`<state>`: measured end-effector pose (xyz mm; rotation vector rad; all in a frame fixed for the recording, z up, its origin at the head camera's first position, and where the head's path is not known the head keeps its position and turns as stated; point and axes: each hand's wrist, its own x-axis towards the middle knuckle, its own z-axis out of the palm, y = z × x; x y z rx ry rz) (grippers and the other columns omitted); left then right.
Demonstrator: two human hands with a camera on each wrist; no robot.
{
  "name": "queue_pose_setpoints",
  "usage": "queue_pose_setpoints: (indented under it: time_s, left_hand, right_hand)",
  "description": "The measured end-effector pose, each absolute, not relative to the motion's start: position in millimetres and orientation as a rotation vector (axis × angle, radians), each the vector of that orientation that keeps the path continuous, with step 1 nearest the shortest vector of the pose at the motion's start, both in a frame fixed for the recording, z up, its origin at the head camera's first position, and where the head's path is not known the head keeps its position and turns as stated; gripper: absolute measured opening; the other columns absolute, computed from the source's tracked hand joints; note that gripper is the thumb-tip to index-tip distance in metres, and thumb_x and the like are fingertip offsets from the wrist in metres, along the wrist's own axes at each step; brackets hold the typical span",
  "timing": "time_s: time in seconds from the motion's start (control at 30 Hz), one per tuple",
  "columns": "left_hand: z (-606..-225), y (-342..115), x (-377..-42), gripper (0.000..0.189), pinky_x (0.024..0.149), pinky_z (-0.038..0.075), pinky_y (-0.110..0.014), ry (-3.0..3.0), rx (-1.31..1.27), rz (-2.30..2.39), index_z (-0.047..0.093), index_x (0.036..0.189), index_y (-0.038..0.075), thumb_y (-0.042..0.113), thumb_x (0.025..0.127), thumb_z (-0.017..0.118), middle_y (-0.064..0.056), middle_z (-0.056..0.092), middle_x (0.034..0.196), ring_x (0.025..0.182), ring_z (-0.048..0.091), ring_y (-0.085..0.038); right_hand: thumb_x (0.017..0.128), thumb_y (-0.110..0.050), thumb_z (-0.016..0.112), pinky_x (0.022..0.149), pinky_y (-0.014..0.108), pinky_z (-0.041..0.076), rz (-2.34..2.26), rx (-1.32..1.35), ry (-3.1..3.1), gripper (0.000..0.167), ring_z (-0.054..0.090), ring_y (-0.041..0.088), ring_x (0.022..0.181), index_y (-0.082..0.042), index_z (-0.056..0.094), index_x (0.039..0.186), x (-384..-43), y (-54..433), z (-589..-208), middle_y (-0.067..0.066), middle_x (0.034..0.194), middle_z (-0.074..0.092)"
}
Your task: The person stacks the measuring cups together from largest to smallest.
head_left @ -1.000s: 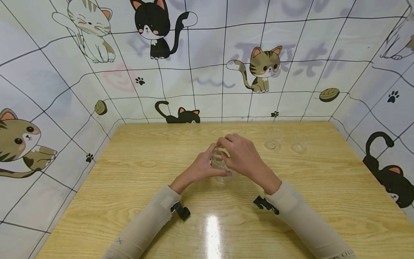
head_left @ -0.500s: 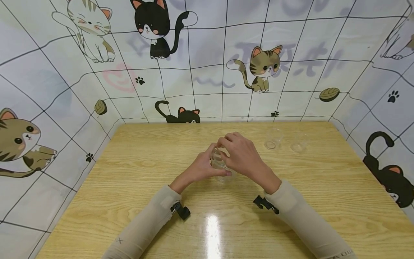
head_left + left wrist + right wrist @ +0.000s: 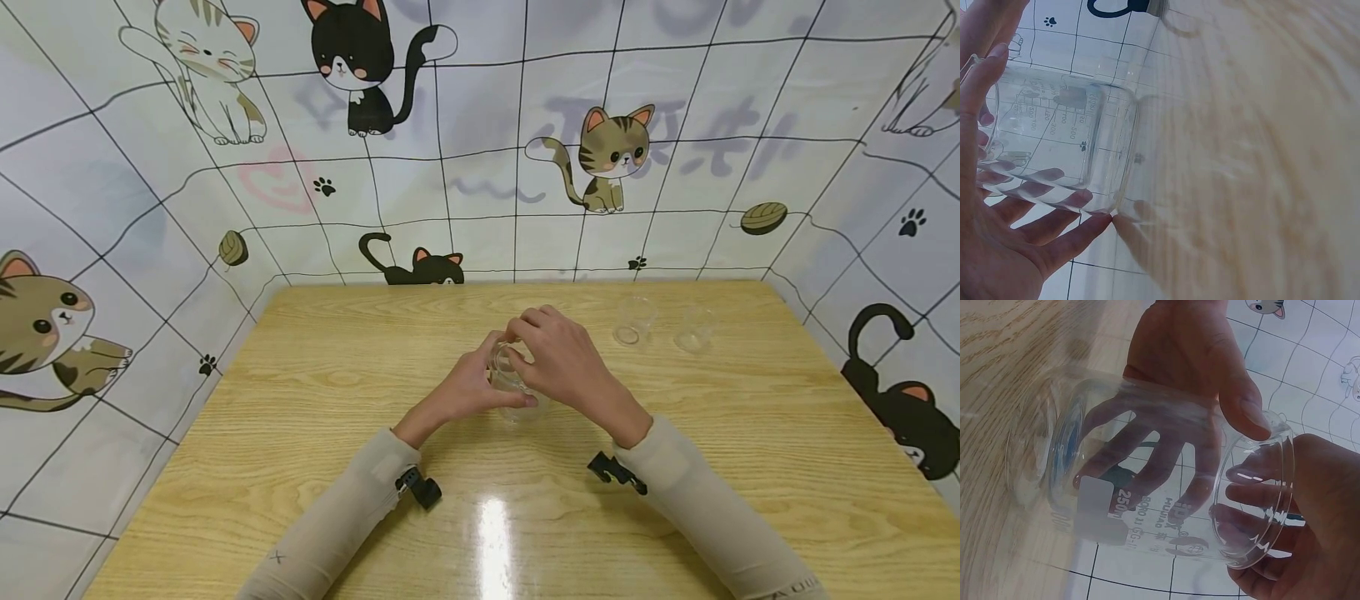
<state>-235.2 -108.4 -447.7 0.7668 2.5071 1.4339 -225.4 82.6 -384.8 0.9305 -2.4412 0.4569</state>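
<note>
Two clear glass beakers, one nested in the other, stand upright at the table's middle between the hands. The printed outer glass (image 3: 1147, 544) shows a pale label patch, and the inner base (image 3: 1088, 162) stops short of the outer one. My left hand (image 3: 465, 383) wraps the beaker's side, thumb on the near side and fingers spread along the far side, as the left wrist view also shows. From above, my right hand (image 3: 562, 358) grips the rim with bent fingers. In the right wrist view its fingers lie around the rim (image 3: 1260, 506).
Two more clear glass vessels, one to the left (image 3: 633, 321) and one to the right (image 3: 693, 331), stand at the back right of the wooden table (image 3: 322, 350). Behind it hangs a white gridded cloth (image 3: 480, 192) with printed cats. Black wrist mounts sit on both sleeves.
</note>
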Motion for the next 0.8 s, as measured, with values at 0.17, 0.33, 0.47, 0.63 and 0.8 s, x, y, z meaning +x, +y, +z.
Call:
queue_pose_setpoints:
  time_s: [0.17,0.33,0.47,0.63,0.8]
  left_hand:
    - [-448.1,-108.6,-235.0,0.087,0.104,0.049,-0.05,2.508,0.767,1.437,0.039,0.148,0.04,0.05,0.077,0.089,-0.004,0.056,0.152,0.131,0.056,-0.019]
    - [-448.5,-108.6,-235.4,0.085,0.104,0.049,-0.05,2.504,0.778,1.443,0.039,0.147,0.039,0.051,0.078,0.089,-0.005,0.056,0.152,0.131,0.056,-0.019]
    - [-448.9,-108.6,-236.0,0.084,0.103,0.05,-0.05,2.503,0.789,1.447,0.04,0.146,0.038,0.049,0.078,0.089,-0.006,0.056,0.152,0.131,0.056,-0.019]
    - [-449.7,-108.5,-235.9,0.088,0.103,0.05,-0.05,2.506,0.784,1.439,0.037,0.149,0.04,0.051,0.078,0.089,-0.004,0.054,0.153,0.13,0.057,-0.019]
    - [-449.4,-108.4,-235.9,0.09,0.105,0.049,-0.052,2.509,0.783,1.435,0.036,0.151,0.039,0.053,0.078,0.088,0.001,0.05,0.158,0.133,0.056,-0.02]
  right_hand:
    - [0.089,-0.016,0.076,0.062,0.034,0.052,0.454,0.928,-2.436,0.005,0.062,0.022,0.085,-0.014,0.071,0.09,-224.9,82.3,-384.0,0.002,0.093,0.072]
    - [0.089,-0.016,0.076,0.063,0.035,0.053,0.453,0.922,-2.442,0.006,0.063,0.023,0.086,-0.013,0.071,0.09,-224.9,82.0,-383.5,0.005,0.093,0.073]
    - [0.09,-0.016,0.075,0.063,0.035,0.053,0.451,0.92,-2.449,0.006,0.062,0.023,0.085,-0.012,0.072,0.09,-225.2,81.8,-383.8,0.004,0.092,0.072]
    - [0.09,-0.017,0.075,0.063,0.034,0.052,0.444,0.909,-2.46,0.006,0.062,0.022,0.084,-0.013,0.07,0.09,-224.5,82.4,-384.1,0.001,0.086,0.071]
    - [0.091,-0.016,0.074,0.062,0.033,0.051,0.446,0.903,-2.473,0.005,0.06,0.02,0.081,-0.014,0.07,0.091,-224.0,82.9,-383.1,0.001,0.085,0.07]
